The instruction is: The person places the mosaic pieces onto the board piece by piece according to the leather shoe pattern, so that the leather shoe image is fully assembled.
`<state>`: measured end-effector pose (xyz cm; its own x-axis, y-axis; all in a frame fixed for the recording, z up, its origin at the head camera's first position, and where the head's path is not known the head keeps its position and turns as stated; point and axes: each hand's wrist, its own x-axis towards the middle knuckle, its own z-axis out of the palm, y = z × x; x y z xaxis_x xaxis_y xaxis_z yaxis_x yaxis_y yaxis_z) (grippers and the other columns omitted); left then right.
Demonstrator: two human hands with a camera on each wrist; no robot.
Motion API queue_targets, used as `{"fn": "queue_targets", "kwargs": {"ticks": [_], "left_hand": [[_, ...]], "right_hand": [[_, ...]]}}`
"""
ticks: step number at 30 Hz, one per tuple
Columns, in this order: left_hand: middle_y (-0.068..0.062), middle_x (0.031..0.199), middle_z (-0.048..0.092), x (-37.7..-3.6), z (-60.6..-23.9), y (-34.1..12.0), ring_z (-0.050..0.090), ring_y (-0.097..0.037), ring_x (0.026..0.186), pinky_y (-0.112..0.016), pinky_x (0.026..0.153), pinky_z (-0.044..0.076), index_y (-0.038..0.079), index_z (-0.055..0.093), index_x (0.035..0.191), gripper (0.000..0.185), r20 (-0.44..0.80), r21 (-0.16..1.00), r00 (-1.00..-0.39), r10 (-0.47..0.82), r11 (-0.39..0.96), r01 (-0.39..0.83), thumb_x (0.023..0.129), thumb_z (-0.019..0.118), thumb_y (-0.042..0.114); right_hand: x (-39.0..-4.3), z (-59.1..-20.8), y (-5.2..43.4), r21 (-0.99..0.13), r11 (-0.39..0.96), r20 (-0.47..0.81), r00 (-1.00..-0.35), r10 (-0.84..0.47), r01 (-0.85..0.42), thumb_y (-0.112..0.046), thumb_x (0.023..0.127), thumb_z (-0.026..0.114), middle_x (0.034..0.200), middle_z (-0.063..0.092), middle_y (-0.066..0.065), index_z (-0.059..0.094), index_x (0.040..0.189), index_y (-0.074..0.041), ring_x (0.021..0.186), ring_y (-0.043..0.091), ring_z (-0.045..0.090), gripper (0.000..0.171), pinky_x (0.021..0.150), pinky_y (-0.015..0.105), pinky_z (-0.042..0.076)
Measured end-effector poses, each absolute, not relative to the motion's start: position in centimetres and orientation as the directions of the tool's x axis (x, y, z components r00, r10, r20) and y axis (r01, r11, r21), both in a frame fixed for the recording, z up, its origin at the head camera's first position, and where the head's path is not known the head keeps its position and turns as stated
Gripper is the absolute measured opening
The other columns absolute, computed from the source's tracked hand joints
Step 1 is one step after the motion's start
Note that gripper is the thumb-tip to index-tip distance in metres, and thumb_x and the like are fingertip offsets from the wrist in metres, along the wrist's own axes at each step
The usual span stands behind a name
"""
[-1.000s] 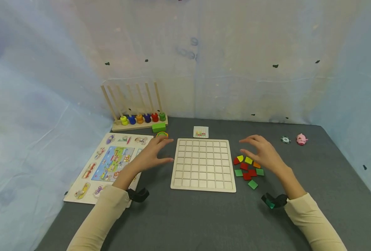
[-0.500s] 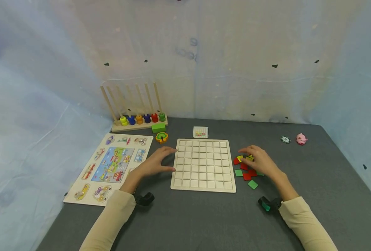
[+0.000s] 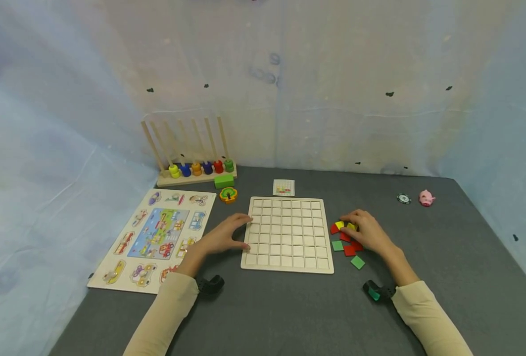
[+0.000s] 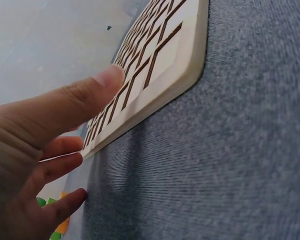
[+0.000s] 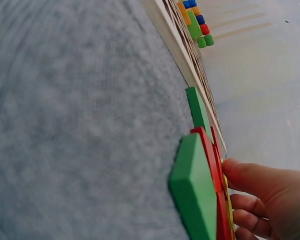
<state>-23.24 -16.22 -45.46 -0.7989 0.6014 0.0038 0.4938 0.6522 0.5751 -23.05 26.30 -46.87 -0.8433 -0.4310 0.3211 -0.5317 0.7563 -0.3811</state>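
A square wooden grid board (image 3: 287,235) lies flat on the dark table. My left hand (image 3: 220,237) is at its left edge, thumb and fingers spread apart, fingertips right at the rim. In the left wrist view the thumb (image 4: 85,97) overlaps the board's edge. My right hand (image 3: 369,232) is low over a cluster of small tiles beside the board. Its thumb and index finger are around a yellow tile (image 3: 352,226); I cannot tell if they pinch it. Red tiles (image 3: 349,250) and green tiles (image 3: 358,262) lie near that hand, some partly hidden by it.
A picture card (image 3: 283,187) lies behind the board. On the left are a peg puzzle (image 3: 182,195), a tree-shaped toy (image 3: 228,194), a green block (image 3: 224,181) and a rod stand (image 3: 191,179) with coloured rings. A poker chip (image 3: 404,199) and pink pig (image 3: 426,198) lie right.
My left hand has moved right and down to the board's left edge. My right hand has come down and slightly left onto the tiles, its fingers drawing closer together.
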Motion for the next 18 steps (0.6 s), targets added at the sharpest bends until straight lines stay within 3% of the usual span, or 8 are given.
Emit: {"fn": "queue_targets", "kwargs": {"ticks": [18], "left_hand": [[-0.008, 0.151, 0.027, -23.05, -46.0, -16.39, 0.025, -0.027, 0.138, -0.047, 0.108, 0.026, 0.008, 0.039, 0.143, 0.078, -0.075, 0.552, -0.775, 0.627, 0.673, 0.491, 0.08, 0.072, 0.039]], "right_hand": [[-23.33, -47.23, 26.2, -0.412, 0.76, 0.319, -0.861, -0.397, -0.503, -0.015, 0.083, 0.071, 0.09, 0.06, 0.009, 0.067, 0.095, -0.004, 0.079, 0.022, 0.051, 0.017, 0.069, 0.038, 0.041]]}}
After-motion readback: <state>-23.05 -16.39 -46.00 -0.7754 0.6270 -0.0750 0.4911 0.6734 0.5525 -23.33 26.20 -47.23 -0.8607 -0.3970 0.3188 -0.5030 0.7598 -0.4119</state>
